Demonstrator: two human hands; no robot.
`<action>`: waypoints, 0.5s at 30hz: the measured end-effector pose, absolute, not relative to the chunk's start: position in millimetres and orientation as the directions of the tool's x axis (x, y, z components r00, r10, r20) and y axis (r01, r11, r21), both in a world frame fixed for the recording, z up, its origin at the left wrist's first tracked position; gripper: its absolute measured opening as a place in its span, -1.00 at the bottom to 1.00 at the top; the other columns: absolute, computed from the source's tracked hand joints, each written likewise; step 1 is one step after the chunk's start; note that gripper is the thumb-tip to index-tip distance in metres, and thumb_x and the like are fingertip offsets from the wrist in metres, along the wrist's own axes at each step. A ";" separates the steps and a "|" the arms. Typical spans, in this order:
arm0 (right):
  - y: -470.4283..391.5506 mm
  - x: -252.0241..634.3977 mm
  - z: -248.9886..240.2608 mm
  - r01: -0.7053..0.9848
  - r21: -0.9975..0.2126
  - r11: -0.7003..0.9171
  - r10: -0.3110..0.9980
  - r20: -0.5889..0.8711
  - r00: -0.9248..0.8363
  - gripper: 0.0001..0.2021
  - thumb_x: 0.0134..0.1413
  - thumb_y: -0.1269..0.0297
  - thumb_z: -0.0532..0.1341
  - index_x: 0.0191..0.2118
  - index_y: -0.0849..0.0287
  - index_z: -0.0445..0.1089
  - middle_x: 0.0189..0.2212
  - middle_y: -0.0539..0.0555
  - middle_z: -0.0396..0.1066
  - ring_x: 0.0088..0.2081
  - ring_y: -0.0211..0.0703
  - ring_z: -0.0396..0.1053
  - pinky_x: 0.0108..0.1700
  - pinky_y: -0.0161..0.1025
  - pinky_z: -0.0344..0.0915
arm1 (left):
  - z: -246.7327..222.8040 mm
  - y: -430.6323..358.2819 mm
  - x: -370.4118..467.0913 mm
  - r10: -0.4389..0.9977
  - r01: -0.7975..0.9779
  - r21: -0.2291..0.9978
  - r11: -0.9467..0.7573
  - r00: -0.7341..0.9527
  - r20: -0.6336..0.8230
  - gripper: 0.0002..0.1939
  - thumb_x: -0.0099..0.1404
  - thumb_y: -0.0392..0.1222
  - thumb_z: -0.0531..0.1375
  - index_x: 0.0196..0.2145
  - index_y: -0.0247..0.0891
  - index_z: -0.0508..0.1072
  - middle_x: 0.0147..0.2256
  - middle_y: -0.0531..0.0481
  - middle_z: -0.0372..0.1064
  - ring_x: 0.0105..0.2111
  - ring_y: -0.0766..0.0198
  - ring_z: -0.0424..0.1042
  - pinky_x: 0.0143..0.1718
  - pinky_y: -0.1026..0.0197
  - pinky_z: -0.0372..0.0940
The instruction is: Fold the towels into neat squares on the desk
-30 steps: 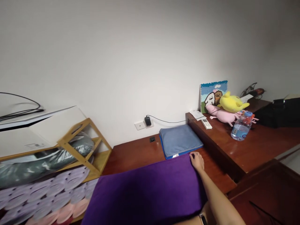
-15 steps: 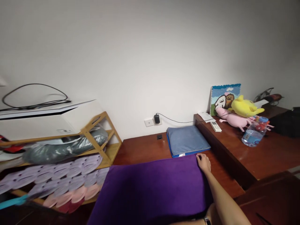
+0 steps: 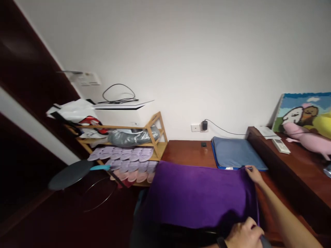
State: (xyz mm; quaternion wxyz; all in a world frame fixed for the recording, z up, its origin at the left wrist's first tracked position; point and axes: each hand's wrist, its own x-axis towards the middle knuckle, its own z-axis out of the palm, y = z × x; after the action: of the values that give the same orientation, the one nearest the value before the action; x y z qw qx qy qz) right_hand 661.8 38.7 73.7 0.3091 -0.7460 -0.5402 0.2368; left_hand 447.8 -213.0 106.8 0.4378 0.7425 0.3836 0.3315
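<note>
A purple cloth lies spread over the near part of the brown wooden desk. My right hand is closed on its far right corner, with the fingertips pinched together. Lower down, beside the cloth's near right edge, my left hand has its fingers curled. Something greyish shows at its lower right side, too little to name. A dark band circles that wrist. Just beyond the purple cloth lies a stack of folded blue-grey cloths with a bright blue edge.
To the left stands a wooden rack with several rows of lilac and pink slippers. A dark round stool is beside it. On the raised right desk are a remote control, a pink plush toy and a dog picture.
The view has swung left, bringing the stool and dark door frame in. My left hand has come into sight at the bottom. My right hand stays at the purple cloth's corner.
</note>
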 end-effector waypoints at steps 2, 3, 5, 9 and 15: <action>49.7 637.8 98.4 0.648 -0.747 -0.149 0.975 -0.004 0.220 -0.68 0.10 0.16 0.09 -0.18 0.17 0.52 -0.44 0.17 0.57 -0.43 -0.02 0.51 -0.32 -0.14 0.42 | 117.7 -200.4 413.3 0.900 0.327 0.892 -0.310 0.404 0.165 -0.75 0.14 -0.30 0.35 -0.23 0.02 0.60 -0.14 -0.13 0.54 -0.24 0.03 0.58 -0.21 0.03 0.48; 55.6 621.2 111.0 0.641 -0.760 -0.106 0.986 0.006 0.169 -0.67 0.11 0.15 0.09 -0.17 0.18 0.53 -0.46 0.15 0.57 -0.47 -0.05 0.49 -0.36 -0.17 0.40 | 126.6 -199.6 394.4 0.920 0.332 0.893 -0.304 0.347 0.184 -0.76 0.15 -0.30 0.33 -0.23 0.00 0.59 -0.17 -0.12 0.54 -0.23 0.04 0.58 -0.18 0.04 0.47; 68.0 578.3 135.2 0.625 -0.781 -0.007 0.998 0.034 0.053 -0.65 0.12 0.14 0.09 -0.17 0.19 0.55 -0.44 0.13 0.58 -0.47 -0.08 0.48 -0.37 -0.20 0.39 | 148.7 -206.4 353.4 0.947 0.284 0.912 -0.295 0.218 0.238 -0.82 0.18 -0.30 0.31 -0.27 -0.06 0.56 -0.25 -0.09 0.52 -0.22 0.08 0.55 -0.14 0.08 0.43; 92.7 454.3 169.8 0.574 -0.795 0.194 0.973 0.083 -0.214 -0.63 0.19 0.16 0.08 -0.11 0.19 0.59 -0.33 0.12 0.63 -0.35 -0.11 0.53 -0.25 -0.23 0.44 | 183.9 -235.9 263.7 0.944 0.182 0.931 -0.317 -0.031 0.328 -0.96 0.35 -0.17 0.23 -0.28 -0.12 0.49 -0.30 -0.05 0.46 -0.27 0.17 0.47 -0.17 0.17 0.38; 97.8 228.5 159.5 0.547 -0.728 0.414 0.831 0.055 -0.554 -0.70 0.15 0.38 0.18 -0.09 0.12 0.61 -0.31 0.04 0.63 -0.28 -0.17 0.55 -0.10 -0.28 0.43 | 146.8 -270.9 139.7 0.752 0.147 0.984 -0.103 -0.636 0.174 -0.63 0.28 0.23 0.28 -0.31 -0.14 0.54 -0.30 -0.08 0.51 -0.23 0.08 0.53 -0.15 0.18 0.43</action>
State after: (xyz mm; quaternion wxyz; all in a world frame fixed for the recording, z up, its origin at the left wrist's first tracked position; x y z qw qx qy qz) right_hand 228.5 97.8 159.5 0.2096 -0.4232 -0.8142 0.3379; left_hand 139.7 -270.9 146.8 0.2323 0.3575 0.6281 0.6510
